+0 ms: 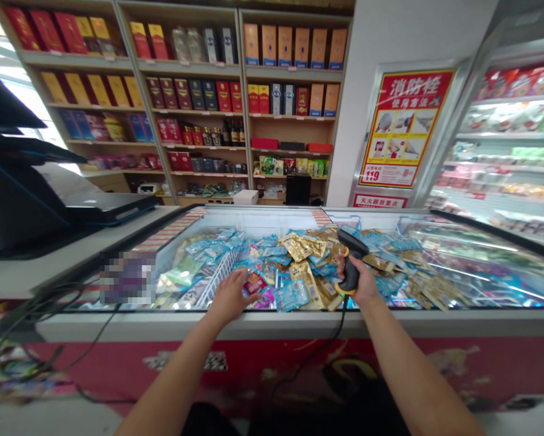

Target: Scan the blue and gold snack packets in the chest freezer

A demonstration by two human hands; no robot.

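Observation:
My right hand (361, 283) is closed around the handle of a black barcode scanner (351, 254), its head pointing left over a heap of snack packets (299, 266) lying on a chest freezer's glass lid (457, 254). The scanner's cable (339, 330) hangs down over the freezer's front edge. My left hand (229, 297) reaches onto the same pile, fingers curled on a small red packet (253, 282) among blue and gold ones.
A checkout terminal (22, 194) stands on the counter at the left, with cables trailing down. Wooden shelves of boxed bottles (199, 91) fill the back wall. A red fire-hose poster (403, 127) and an open chiller cabinet (507, 139) are to the right.

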